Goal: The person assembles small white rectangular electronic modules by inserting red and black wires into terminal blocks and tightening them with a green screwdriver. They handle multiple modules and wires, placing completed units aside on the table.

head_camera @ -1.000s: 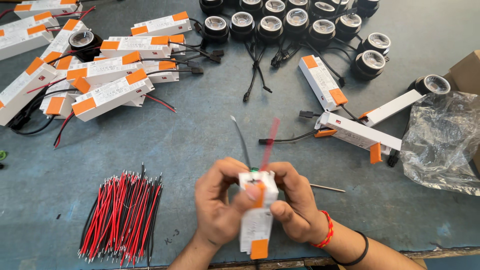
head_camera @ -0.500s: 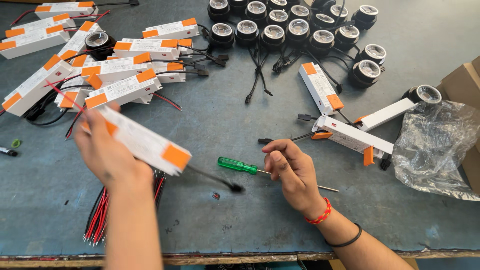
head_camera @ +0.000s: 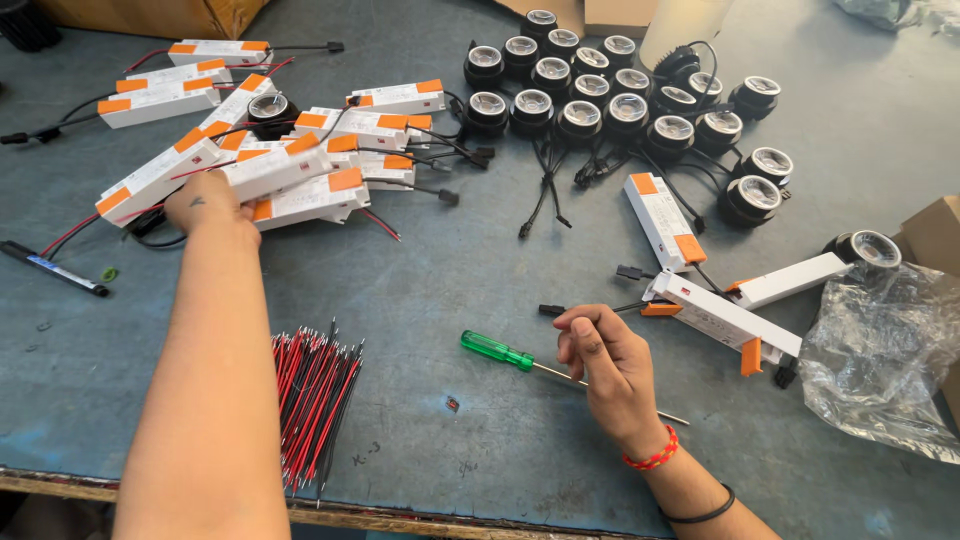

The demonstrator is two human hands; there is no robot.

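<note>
My left hand [head_camera: 205, 205] reaches out to the far left and lies on the end of a white driver box with orange ends [head_camera: 300, 197], which rests on a pile of like boxes [head_camera: 330, 128]. My right hand [head_camera: 605, 365] rests on the table with its fingers curled. It lies over the metal shaft of a green-handled screwdriver [head_camera: 495, 350] that is flat on the table. A bundle of red and black wires [head_camera: 312, 400] lies near the front edge, beside my left forearm.
Several round black lamp heads [head_camera: 590, 95] with black leads crowd the far middle. Three more driver boxes [head_camera: 715, 315] lie to the right of my right hand. A crumpled clear plastic bag [head_camera: 885, 355] and a cardboard box [head_camera: 935, 235] sit at the right edge. A black pen-like tool [head_camera: 55, 268] lies at the left.
Both hands held the driver box a second ago. My left hand then carried it left and set it on the pile. My right hand dropped onto the screwdriver and stayed there.
</note>
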